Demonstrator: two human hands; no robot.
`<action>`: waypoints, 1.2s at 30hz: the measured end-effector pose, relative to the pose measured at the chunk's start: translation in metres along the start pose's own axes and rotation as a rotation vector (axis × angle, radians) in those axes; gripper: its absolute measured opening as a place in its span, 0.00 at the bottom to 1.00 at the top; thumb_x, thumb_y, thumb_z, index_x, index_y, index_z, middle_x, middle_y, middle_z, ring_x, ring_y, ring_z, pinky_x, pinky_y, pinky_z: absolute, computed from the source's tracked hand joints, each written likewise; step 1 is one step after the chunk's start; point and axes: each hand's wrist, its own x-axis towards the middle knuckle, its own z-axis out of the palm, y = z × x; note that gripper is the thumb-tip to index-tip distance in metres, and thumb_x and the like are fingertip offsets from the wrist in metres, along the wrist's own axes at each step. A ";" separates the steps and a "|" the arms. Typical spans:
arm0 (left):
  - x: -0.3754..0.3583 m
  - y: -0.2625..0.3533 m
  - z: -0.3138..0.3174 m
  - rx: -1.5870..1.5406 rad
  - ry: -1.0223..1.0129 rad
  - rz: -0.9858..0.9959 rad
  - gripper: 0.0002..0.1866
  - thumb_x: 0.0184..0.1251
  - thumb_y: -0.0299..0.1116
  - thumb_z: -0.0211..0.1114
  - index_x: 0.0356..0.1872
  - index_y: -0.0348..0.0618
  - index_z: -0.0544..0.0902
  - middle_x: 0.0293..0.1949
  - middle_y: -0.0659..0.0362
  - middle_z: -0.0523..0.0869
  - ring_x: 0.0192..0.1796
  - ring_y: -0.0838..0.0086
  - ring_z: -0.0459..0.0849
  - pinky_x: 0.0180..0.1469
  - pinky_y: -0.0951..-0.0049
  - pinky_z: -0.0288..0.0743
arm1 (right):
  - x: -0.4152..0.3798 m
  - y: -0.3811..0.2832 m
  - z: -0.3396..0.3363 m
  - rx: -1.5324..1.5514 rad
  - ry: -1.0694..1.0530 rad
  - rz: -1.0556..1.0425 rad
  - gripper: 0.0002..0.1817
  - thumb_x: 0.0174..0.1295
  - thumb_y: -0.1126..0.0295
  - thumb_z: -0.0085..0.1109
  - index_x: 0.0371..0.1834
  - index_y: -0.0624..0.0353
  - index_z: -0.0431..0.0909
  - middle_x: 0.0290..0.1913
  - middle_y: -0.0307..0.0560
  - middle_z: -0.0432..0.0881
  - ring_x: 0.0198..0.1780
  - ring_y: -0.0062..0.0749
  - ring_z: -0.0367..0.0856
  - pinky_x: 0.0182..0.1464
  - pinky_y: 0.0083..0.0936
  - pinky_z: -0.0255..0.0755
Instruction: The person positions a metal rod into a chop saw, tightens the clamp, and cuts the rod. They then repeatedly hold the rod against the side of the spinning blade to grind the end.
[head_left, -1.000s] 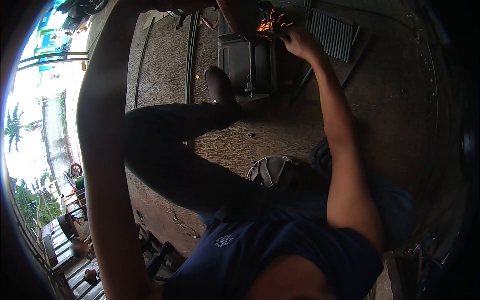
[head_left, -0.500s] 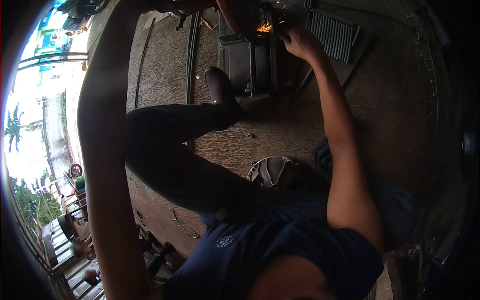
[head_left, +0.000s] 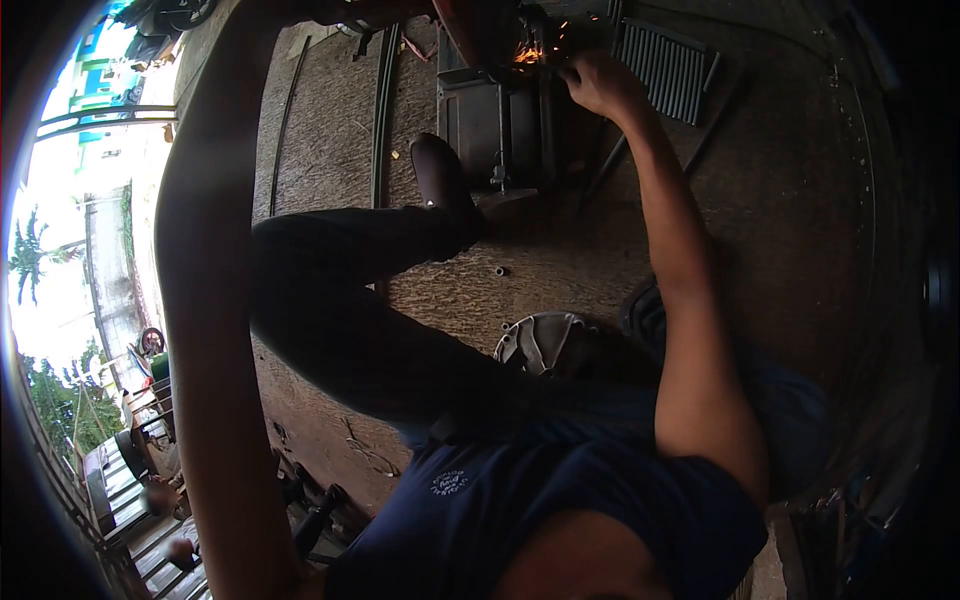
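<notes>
My right hand (head_left: 597, 82) reaches forward and is closed on a dark metal piece beside a small burst of orange sparks (head_left: 530, 52). The sparks come off the top of a dark metal frame (head_left: 495, 120) that stands on the floor. A reddish-brown machine part (head_left: 468, 30) hangs over that spot. My left arm (head_left: 205, 250) stretches up the left side, and my left hand (head_left: 365, 10) is cut off by the top edge, so its grip is hidden. My shoe (head_left: 440, 175) rests against the frame's foot.
A bundle of grey rods (head_left: 665, 65) lies to the right of the frame. Long metal bars (head_left: 383, 110) lie on the rough floor at the left. A short pipe piece (head_left: 500, 270) and a round metal cover (head_left: 545, 340) sit near my knee. A bright street shows far left.
The spray of sparks has shrunk from a wide burst to a small glow. My hands and leg have hardly moved.
</notes>
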 end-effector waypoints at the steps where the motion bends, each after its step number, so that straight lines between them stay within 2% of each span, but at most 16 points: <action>1: 0.000 0.000 0.000 0.001 -0.001 -0.005 0.29 0.54 0.39 0.76 0.58 0.44 0.78 0.41 0.58 0.85 0.37 0.75 0.82 0.42 0.71 0.79 | -0.001 -0.001 -0.002 0.004 -0.014 0.006 0.14 0.66 0.61 0.56 0.40 0.61 0.84 0.34 0.61 0.84 0.39 0.57 0.83 0.41 0.48 0.77; 9: 0.004 0.003 -0.003 0.010 -0.008 -0.045 0.29 0.55 0.39 0.75 0.58 0.44 0.79 0.40 0.59 0.84 0.36 0.76 0.82 0.40 0.71 0.79 | 0.002 0.000 0.001 -0.019 -0.043 0.065 0.14 0.67 0.60 0.56 0.40 0.60 0.84 0.34 0.59 0.84 0.39 0.56 0.84 0.42 0.47 0.77; 12: 0.005 0.005 -0.004 0.014 -0.010 -0.059 0.29 0.55 0.39 0.75 0.58 0.44 0.79 0.40 0.59 0.84 0.35 0.76 0.82 0.40 0.72 0.79 | 0.001 0.001 0.003 -0.046 0.022 0.031 0.14 0.67 0.60 0.56 0.40 0.59 0.84 0.34 0.58 0.84 0.39 0.55 0.84 0.42 0.47 0.77; 14: 0.005 0.006 -0.005 0.016 -0.012 -0.069 0.29 0.55 0.39 0.75 0.58 0.44 0.79 0.40 0.59 0.84 0.35 0.76 0.82 0.39 0.72 0.80 | 0.000 -0.002 0.000 -0.026 0.056 -0.021 0.17 0.65 0.59 0.56 0.31 0.63 0.83 0.31 0.60 0.84 0.37 0.54 0.85 0.42 0.45 0.79; 18: 0.007 0.008 -0.005 0.018 -0.014 -0.086 0.29 0.55 0.39 0.75 0.58 0.44 0.79 0.40 0.59 0.84 0.34 0.77 0.82 0.38 0.72 0.80 | -0.004 -0.006 -0.005 -0.005 0.096 -0.034 0.15 0.63 0.61 0.57 0.29 0.64 0.82 0.30 0.60 0.83 0.36 0.55 0.84 0.41 0.47 0.78; 20: 0.008 0.010 -0.004 0.018 -0.016 -0.092 0.28 0.55 0.39 0.75 0.58 0.44 0.79 0.39 0.60 0.84 0.34 0.77 0.82 0.38 0.72 0.80 | -0.006 -0.003 -0.004 0.092 0.115 -0.055 0.15 0.63 0.62 0.58 0.31 0.64 0.84 0.27 0.57 0.84 0.31 0.48 0.85 0.37 0.40 0.77; 21: 0.011 0.011 -0.003 0.017 -0.017 -0.092 0.28 0.55 0.39 0.75 0.58 0.44 0.79 0.39 0.60 0.84 0.34 0.77 0.82 0.38 0.72 0.80 | -0.011 -0.001 -0.007 0.088 0.115 -0.051 0.15 0.63 0.62 0.58 0.31 0.64 0.84 0.27 0.57 0.84 0.31 0.48 0.85 0.37 0.40 0.77; 24: 0.014 0.013 -0.005 0.019 -0.017 -0.103 0.28 0.55 0.39 0.75 0.58 0.44 0.79 0.39 0.60 0.84 0.33 0.78 0.81 0.37 0.72 0.80 | -0.030 -0.005 -0.013 0.647 0.045 -0.060 0.14 0.63 0.63 0.62 0.41 0.63 0.87 0.26 0.43 0.84 0.29 0.22 0.78 0.34 0.23 0.68; 26: 0.009 0.020 -0.005 0.390 0.065 -0.061 0.30 0.53 0.41 0.77 0.58 0.45 0.79 0.35 0.60 0.83 0.27 0.82 0.77 0.30 0.75 0.77 | -0.038 -0.004 -0.014 0.740 0.007 -0.023 0.14 0.63 0.64 0.62 0.41 0.63 0.87 0.26 0.41 0.84 0.29 0.20 0.77 0.34 0.23 0.68; 29: 0.004 0.060 0.001 0.517 0.092 -0.035 0.30 0.54 0.41 0.76 0.58 0.46 0.79 0.32 0.63 0.83 0.26 0.82 0.77 0.28 0.75 0.76 | -0.046 0.008 -0.017 0.838 -0.046 0.015 0.12 0.64 0.66 0.62 0.42 0.63 0.87 0.26 0.37 0.82 0.29 0.17 0.75 0.32 0.21 0.66; 30: 0.004 0.055 0.001 0.517 0.094 -0.038 0.30 0.54 0.41 0.76 0.58 0.46 0.79 0.32 0.63 0.83 0.26 0.82 0.77 0.28 0.75 0.76 | -0.047 0.011 -0.017 0.851 -0.064 0.012 0.11 0.65 0.68 0.61 0.43 0.63 0.86 0.26 0.34 0.80 0.30 0.15 0.74 0.31 0.18 0.65; 32: 0.009 0.033 0.000 0.605 0.247 0.395 0.30 0.54 0.42 0.77 0.58 0.46 0.79 0.29 0.64 0.82 0.25 0.82 0.76 0.28 0.76 0.74 | -0.048 0.016 -0.016 0.858 -0.048 0.012 0.10 0.65 0.68 0.61 0.42 0.63 0.86 0.25 0.33 0.79 0.29 0.14 0.73 0.31 0.18 0.65; 33: 0.010 0.019 -0.003 0.605 0.246 0.394 0.30 0.54 0.42 0.77 0.58 0.46 0.79 0.29 0.64 0.82 0.25 0.82 0.76 0.28 0.76 0.74 | -0.048 0.018 -0.015 0.865 -0.031 0.015 0.10 0.65 0.69 0.61 0.42 0.63 0.86 0.25 0.33 0.78 0.29 0.14 0.73 0.31 0.18 0.65; 35: 0.011 -0.011 -0.013 0.079 0.092 -0.207 0.27 0.56 0.43 0.75 0.56 0.46 0.79 0.28 0.62 0.82 0.28 0.80 0.79 0.32 0.74 0.76 | -0.047 0.021 -0.015 0.838 -0.040 0.044 0.11 0.64 0.66 0.62 0.41 0.63 0.87 0.26 0.36 0.81 0.30 0.17 0.75 0.34 0.20 0.67; 36: 0.012 -0.035 -0.018 0.080 0.091 -0.211 0.27 0.56 0.43 0.75 0.56 0.46 0.79 0.28 0.62 0.82 0.28 0.80 0.79 0.32 0.74 0.76 | -0.047 0.021 -0.015 0.810 -0.049 0.074 0.13 0.63 0.64 0.63 0.40 0.63 0.88 0.26 0.40 0.83 0.31 0.20 0.78 0.36 0.22 0.69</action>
